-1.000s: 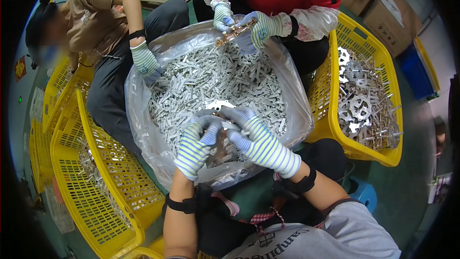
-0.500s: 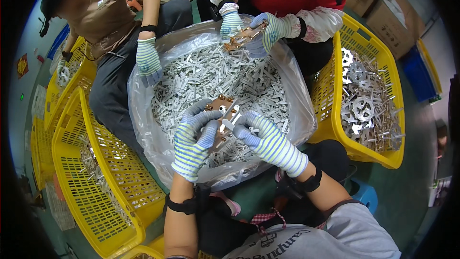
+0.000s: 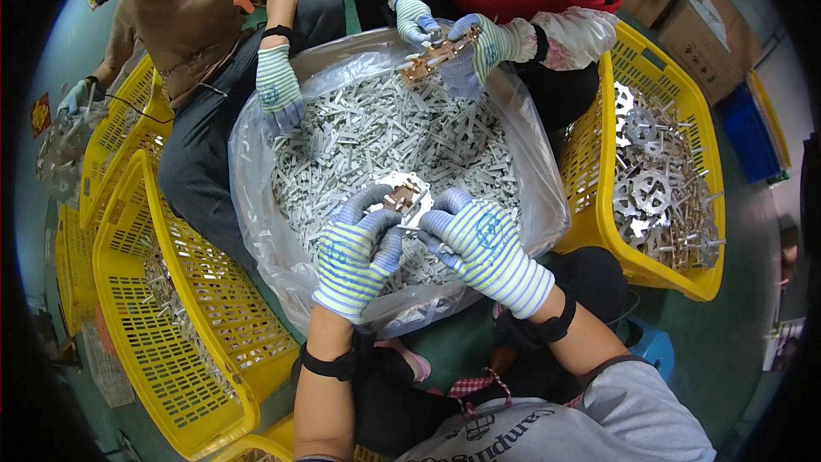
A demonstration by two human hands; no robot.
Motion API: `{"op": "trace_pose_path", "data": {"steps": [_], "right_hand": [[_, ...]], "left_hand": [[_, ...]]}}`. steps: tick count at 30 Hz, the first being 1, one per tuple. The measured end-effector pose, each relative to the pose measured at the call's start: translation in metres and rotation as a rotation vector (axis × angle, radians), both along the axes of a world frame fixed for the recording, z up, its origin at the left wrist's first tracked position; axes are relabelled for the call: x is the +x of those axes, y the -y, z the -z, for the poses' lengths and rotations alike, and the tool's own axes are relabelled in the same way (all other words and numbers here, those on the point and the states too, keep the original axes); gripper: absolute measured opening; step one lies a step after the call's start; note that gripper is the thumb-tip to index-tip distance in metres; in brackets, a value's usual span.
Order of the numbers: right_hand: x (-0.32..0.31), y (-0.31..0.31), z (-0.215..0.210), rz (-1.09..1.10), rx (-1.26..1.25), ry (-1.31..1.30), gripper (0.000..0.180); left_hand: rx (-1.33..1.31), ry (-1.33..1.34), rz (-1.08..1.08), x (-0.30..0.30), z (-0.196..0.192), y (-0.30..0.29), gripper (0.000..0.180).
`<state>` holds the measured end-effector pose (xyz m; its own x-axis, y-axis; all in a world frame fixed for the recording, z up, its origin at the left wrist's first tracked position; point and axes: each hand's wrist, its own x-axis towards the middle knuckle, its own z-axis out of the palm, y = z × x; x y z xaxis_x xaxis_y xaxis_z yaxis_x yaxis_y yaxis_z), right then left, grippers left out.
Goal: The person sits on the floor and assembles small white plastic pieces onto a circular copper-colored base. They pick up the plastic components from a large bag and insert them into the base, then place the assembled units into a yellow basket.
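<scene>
Left hand [image 3: 357,255] & right hand [image 3: 479,244], both gloved, pinch 1 small metal part [image 3: 402,198] between fingertips, over the plastic-lined bin [image 3: 547,205] so scraps drop in. Yellow basket [image 3: 710,231] of star pieces at 3 o'clock, w/in reach.

My left hand [image 3: 357,258] and right hand [image 3: 479,244] cover most of the small metal part [image 3: 402,198]; I can't tell its shape; the bag [image 3: 256,205] hides its lower contents behind my gloves.
</scene>
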<state>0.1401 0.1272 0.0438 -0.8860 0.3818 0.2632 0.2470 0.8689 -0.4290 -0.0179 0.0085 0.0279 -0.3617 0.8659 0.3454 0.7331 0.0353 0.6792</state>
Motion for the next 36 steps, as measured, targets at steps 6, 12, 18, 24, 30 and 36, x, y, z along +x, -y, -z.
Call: {"op": "trace_pose_path", "data": {"steps": [6,12,18,24,30,36], "right_hand": [[0.003,-0.005,-0.003,-0.038,-0.416,-0.26,0.02],[0.004,-0.007,0.001,-0.016,-0.417,-0.385,0.023],[0.007,-0.008,-0.003,-0.055,-0.376,-0.14,0.024],[0.011,-0.009,0.003,-0.059,-0.386,-0.118,0.027],[0.014,-0.01,0.0,-0.045,-0.396,-0.031,0.026],[0.014,-0.008,0.001,-0.046,-0.402,-0.041,0.026]], "left_hand": [[0.033,0.865,-0.026,0.002,0.002,0.002,0.02],[0.169,0.975,-0.032,0.016,-0.007,-0.001,0.046],[-0.09,1.043,0.089,0.013,-0.019,0.003,0.044],[-0.035,0.842,0.105,0.012,0.001,0.004,0.04],[-0.07,0.641,0.056,0.02,-0.011,0.001,0.035],[-0.044,0.459,-0.019,0.022,-0.003,-0.001,0.03]]}}
